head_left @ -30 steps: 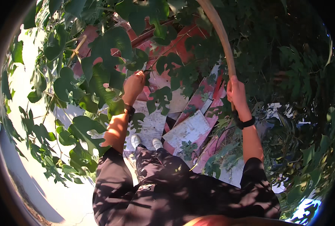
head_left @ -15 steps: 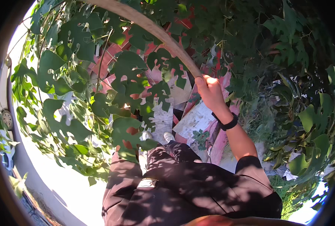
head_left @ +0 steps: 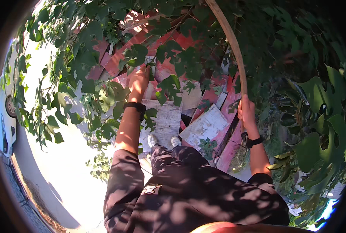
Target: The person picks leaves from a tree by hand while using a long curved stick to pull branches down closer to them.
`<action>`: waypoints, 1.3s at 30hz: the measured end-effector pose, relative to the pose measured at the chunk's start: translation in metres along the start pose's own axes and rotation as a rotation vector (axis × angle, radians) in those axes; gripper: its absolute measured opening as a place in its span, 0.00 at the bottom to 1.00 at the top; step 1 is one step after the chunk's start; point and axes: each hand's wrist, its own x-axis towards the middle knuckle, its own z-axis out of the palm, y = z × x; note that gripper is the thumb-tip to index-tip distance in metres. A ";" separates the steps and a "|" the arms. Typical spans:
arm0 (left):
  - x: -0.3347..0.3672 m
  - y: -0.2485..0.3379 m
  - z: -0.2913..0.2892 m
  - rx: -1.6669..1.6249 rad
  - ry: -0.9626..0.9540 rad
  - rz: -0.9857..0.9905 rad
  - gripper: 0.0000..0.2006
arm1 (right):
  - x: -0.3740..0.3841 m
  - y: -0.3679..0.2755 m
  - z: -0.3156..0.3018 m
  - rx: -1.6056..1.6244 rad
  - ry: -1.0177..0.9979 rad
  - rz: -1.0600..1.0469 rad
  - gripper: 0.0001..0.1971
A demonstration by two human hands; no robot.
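Note:
My right hand point(head_left: 247, 110) is wrapped round the lower part of a long, pale brown wooden stick point(head_left: 231, 39). The stick rises past the top of the picture and looks bowed. Further left, my left hand point(head_left: 138, 82) reaches forward among the lobed green leaves, just below a dark leaf point(head_left: 135, 55). Its fingers are drawn together near that leaf, and whatever they hold, if anything, is too small to make out. Both wrists carry a dark band.
Leafy branches point(head_left: 320, 128) hang close on both sides and overhead. Underfoot lie worn red boards point(head_left: 122, 58) and weathered whitish panels point(head_left: 206, 126), with gaps and tilted edges. A sunlit pale ground point(head_left: 64, 174) spreads at left, with a parked car point(head_left: 6, 120) beyond it.
My left hand has come into view, reaching up among the leaves. My right hand has moved right and nearer, swinging the stick more upright and to the right. Leaves at left have shifted.

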 end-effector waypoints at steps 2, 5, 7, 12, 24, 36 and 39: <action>-0.005 0.015 -0.005 -0.029 -0.010 0.001 0.23 | 0.032 -0.033 0.022 -0.052 0.013 -0.019 0.29; -0.004 -0.013 -0.001 -0.021 -0.035 -0.039 0.24 | 0.092 -0.074 0.072 -0.160 -0.045 -0.033 0.29; -0.003 0.008 -0.006 -0.099 -0.050 -0.016 0.24 | 0.123 -0.092 0.076 -0.208 -0.012 0.008 0.30; 0.006 0.017 -0.018 0.013 -0.079 -0.108 0.23 | 0.119 -0.077 0.052 -0.184 0.024 0.008 0.30; -0.005 0.017 -0.026 0.155 -0.056 0.072 0.17 | 0.051 -0.051 0.062 -0.057 0.073 0.143 0.27; -0.002 0.027 -0.033 0.279 -0.065 -0.032 0.16 | 0.018 -0.018 0.073 0.286 -0.053 0.242 0.28; -0.003 0.028 -0.035 0.225 0.013 0.029 0.20 | 0.009 -0.003 0.076 0.282 -0.062 0.273 0.28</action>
